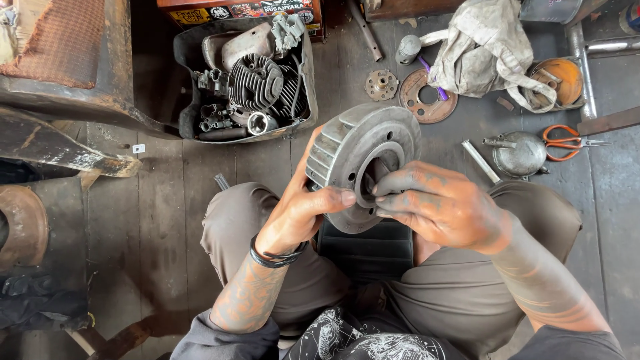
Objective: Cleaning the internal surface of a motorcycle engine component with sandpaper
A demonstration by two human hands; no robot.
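Observation:
A round grey metal drum point(360, 150) with cooling fins on its rim and a hole in its centre is held up over my lap. My left hand point(303, 207) grips its left side, thumb across the face. My right hand point(440, 203), dark with grease, has its fingertips closed at the centre hole; whether they pinch a small part is hidden. Both knees in grey trousers lie beneath, with a black ribbed pad point(367, 250) between them.
A dark tub point(190, 80) holds a finned engine cylinder point(257, 80) and small parts. On the plank floor lie a rusty disc point(427, 97), a small flange point(381, 85), a dirty rag point(490, 50), a metal oil can point(520, 153), orange scissors point(567, 142).

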